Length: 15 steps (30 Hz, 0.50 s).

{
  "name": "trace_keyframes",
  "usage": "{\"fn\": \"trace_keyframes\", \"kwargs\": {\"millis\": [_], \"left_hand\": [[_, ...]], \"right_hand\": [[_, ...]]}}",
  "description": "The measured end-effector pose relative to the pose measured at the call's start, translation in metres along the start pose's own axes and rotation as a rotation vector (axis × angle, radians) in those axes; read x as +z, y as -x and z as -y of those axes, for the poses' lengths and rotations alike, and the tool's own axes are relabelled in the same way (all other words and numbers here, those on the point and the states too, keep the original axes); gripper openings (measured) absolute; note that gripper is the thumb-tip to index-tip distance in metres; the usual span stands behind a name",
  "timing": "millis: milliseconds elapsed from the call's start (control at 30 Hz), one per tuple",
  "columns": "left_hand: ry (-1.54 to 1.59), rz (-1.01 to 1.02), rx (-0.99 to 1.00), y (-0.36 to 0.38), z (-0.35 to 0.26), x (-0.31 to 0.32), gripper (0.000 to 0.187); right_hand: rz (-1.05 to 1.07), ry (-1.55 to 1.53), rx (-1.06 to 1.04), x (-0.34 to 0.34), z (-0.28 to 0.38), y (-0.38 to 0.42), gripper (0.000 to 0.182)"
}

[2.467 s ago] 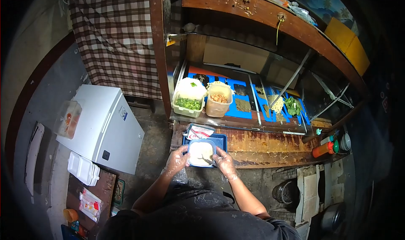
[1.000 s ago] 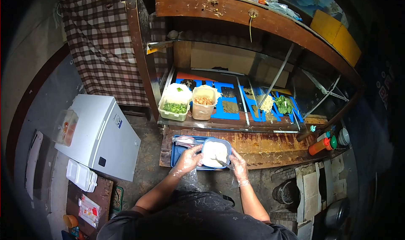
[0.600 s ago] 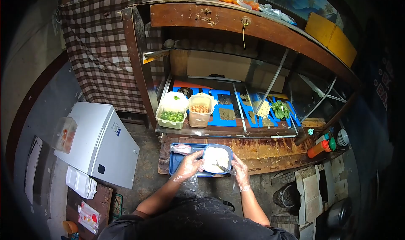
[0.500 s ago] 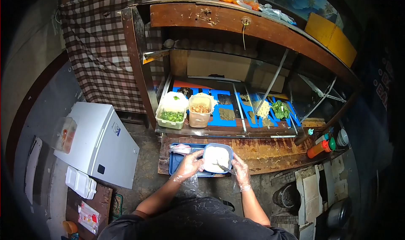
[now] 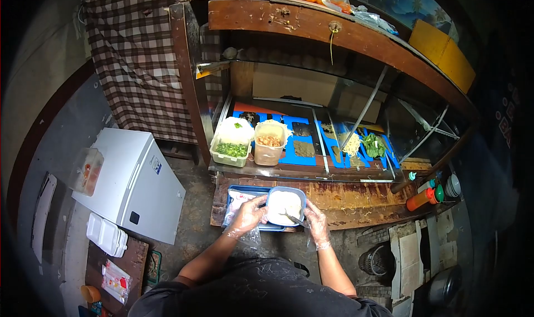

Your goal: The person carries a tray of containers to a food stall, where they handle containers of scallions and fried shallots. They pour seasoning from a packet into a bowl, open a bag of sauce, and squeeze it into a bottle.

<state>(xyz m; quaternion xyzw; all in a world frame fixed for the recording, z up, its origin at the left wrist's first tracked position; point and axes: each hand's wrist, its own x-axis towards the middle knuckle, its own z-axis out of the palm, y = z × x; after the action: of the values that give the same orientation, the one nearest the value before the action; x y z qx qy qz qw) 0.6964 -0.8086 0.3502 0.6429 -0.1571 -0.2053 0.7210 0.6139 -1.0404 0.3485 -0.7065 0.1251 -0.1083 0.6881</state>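
Both our gloved hands work at the white tub sitting on the blue tray at the counter's edge; left hand curls against its side, steadying it; right hand pinches a spoon dipped inside.

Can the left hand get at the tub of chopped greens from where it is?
Probably yes. The left hand is at the white container; the greens tub stands open-topped on the ledge beyond, nothing between.
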Motion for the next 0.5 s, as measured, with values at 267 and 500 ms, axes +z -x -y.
{"fn": "trace_keyframes", "kwargs": {"millis": [267, 500], "left_hand": [[0.032, 0.006, -0.009, -0.004, -0.017, 0.000, 0.052], [0.046, 0.023, 0.051, -0.017, -0.028, 0.007, 0.052]], "right_hand": [[0.022, -0.061, 0.034, -0.004, 0.003, -0.002, 0.045], [-0.006, -0.141, 0.024, -0.005, 0.036, -0.001, 0.045]]}}
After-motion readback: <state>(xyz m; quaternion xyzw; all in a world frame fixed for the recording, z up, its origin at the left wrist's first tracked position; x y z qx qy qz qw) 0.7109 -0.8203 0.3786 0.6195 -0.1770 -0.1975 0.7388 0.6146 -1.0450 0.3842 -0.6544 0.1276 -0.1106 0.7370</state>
